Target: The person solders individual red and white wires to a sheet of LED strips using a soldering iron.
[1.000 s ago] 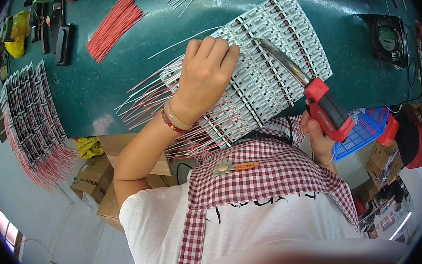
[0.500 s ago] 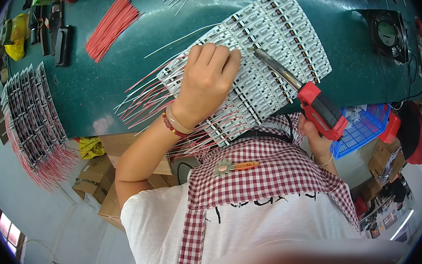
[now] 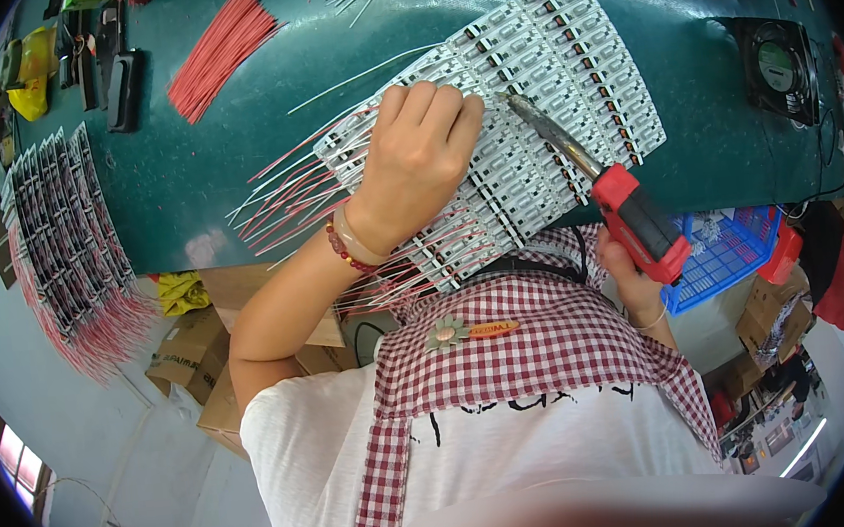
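Board panel (image 3: pixel 509 166): pale grey, flat, roughly rectangular, with rows of small repeated units and dark parts; slanting beneath the grip of the left hand (image 3: pixel 420 153), reaching well to its right.
Red and white wires (image 3: pixel 291 200): thin, fanning out left of that grip, past the panel's edge.
Soldering iron (image 3: pixel 608 187): red-and-black, inside the grip of the right hand (image 3: pixel 629 275); metal barrel angled up-left, tip just beside the left fingertips (contact too small to tell).

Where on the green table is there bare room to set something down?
Green tabletop looks bare left of the board sheet and its wires, bordered by the red wire bundle and far-left wired boards; and right of it, up to the black fan. It is crowded around the yellow bag and the left hand.
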A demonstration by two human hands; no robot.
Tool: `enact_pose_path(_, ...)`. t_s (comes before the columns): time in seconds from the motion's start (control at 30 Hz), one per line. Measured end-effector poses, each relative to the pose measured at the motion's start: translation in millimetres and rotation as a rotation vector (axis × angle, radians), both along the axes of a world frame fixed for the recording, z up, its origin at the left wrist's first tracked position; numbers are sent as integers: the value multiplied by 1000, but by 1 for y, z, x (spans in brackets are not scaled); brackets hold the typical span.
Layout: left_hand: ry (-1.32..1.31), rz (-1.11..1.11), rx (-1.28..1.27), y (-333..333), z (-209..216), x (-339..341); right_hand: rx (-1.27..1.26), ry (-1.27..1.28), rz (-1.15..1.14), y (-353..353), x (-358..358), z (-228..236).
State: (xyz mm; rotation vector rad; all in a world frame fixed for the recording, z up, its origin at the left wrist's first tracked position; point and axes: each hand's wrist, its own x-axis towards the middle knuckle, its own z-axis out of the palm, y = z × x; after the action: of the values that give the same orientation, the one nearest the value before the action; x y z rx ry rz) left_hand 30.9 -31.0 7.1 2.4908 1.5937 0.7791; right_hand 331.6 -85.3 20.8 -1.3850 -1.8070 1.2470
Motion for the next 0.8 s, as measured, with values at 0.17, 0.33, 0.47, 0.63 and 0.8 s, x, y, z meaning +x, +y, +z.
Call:
enact_pose_path(0.17, 30, 9, -6, 1, 1, 1, -198, 117, -132, -8, 10, 2)
enact_pose_path(0.33, 41, 11, -21, 0, 3, 1, -166, 73, -90, -3, 4, 3)
enact_pose_path(0.47, 33, 17, -1, 0, 1, 2, -90, 43, -50, 2, -8, 7)
enact_pose_path(0.63, 32, 18, 0, -1, 1, 3, 42, -45, 11, 6, -11, 9)
enact_pose_path(0.8, 43, 18, -13, 0, 3, 2, -107, -45, -19, -8, 9, 3)
